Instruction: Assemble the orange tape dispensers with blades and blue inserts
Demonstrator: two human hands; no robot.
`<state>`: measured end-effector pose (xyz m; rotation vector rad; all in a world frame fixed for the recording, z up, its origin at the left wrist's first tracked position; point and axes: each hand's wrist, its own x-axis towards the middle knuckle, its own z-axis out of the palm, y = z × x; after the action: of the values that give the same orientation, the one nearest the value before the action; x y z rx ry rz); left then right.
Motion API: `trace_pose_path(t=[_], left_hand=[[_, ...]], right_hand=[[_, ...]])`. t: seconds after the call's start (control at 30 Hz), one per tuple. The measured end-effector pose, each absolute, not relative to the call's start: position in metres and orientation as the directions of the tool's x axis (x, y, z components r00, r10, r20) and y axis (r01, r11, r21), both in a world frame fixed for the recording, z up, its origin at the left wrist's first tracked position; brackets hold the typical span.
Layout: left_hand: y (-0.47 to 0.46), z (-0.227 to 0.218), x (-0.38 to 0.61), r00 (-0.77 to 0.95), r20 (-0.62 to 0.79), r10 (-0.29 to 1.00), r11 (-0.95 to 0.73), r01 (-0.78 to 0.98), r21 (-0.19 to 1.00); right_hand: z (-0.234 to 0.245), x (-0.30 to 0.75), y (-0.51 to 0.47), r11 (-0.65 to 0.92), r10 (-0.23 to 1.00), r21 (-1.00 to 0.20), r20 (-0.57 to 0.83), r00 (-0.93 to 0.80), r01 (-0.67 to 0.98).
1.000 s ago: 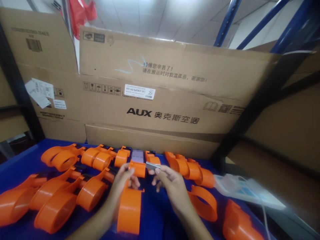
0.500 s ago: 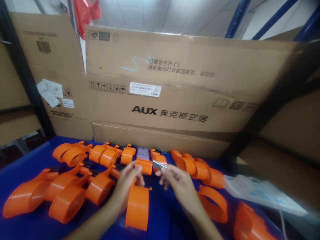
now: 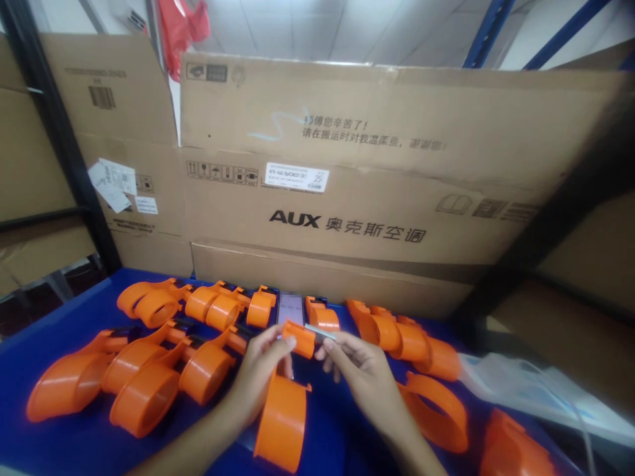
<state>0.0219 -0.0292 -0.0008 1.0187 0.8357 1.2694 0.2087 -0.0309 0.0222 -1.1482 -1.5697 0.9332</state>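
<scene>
My left hand (image 3: 268,360) is closed on an orange plastic part (image 3: 282,423), which has a wide ring at the bottom and a smaller sleeve at the top between thumb and fingers. In my right hand (image 3: 354,363), a thin silvery metal strip (image 3: 320,332) is pinched between thumb and fingers. Its left end is close to the right edge of the orange sleeve; whether they touch I cannot tell. Behind the hands stands a phone (image 3: 290,308) with a lit screen showing digits. Just right of it lies another orange ring part (image 3: 325,318).
Several similar orange parts (image 3: 143,396) with dark ends lie on the blue table surface (image 3: 30,360) at left. More orange rings (image 3: 414,347) are at right, beside a clear plastic bag (image 3: 506,377). A cardboard panel (image 3: 347,192) rises at the back, with a dark rack post (image 3: 550,198) at right.
The orange part and the metal strip now sit slightly further right and lower in the view. The sleeve has tilted, its right end downward. The whole scene has shifted right as the camera turned.
</scene>
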Motion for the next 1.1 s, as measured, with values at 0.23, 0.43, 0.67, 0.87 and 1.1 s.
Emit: trace_pose_path(t=[0.23, 0.43, 0.67, 0.87, 1.1], left_hand=[[-0.03, 0.0, 0.022, 0.083, 0.016, 0.996, 0.019, -0.403, 0.915], [-0.03, -0.001, 0.021, 0.046, 0.005, 0.999, 0.015, -0.426, 0.905], [-0.03, -0.008, 0.022, 0.05, -0.011, 0.999, 0.032, -0.451, 0.892], [-0.028, -0.009, 0.021, 0.056, 0.025, 0.998, 0.001, -0.411, 0.912], [-0.03, -0.008, 0.022, 0.084, 0.065, 0.994, -0.031, -0.352, 0.936]], right_hand=[[0.023, 0.209, -0.032, 0.285, 0.951, -0.941, 0.301, 0.069, 0.184], [0.025, 0.211, -0.036, 0.321, 0.937, -0.933, 0.338, 0.087, 0.164], [0.028, 0.21, -0.038, 0.305, 0.939, -0.941, 0.323, 0.121, 0.144], [0.032, 0.211, -0.04, 0.309, 0.944, -0.939, 0.321, 0.07, 0.149], [0.03, 0.206, -0.041, 0.342, 0.939, -0.93, 0.343, -0.021, 0.13]])
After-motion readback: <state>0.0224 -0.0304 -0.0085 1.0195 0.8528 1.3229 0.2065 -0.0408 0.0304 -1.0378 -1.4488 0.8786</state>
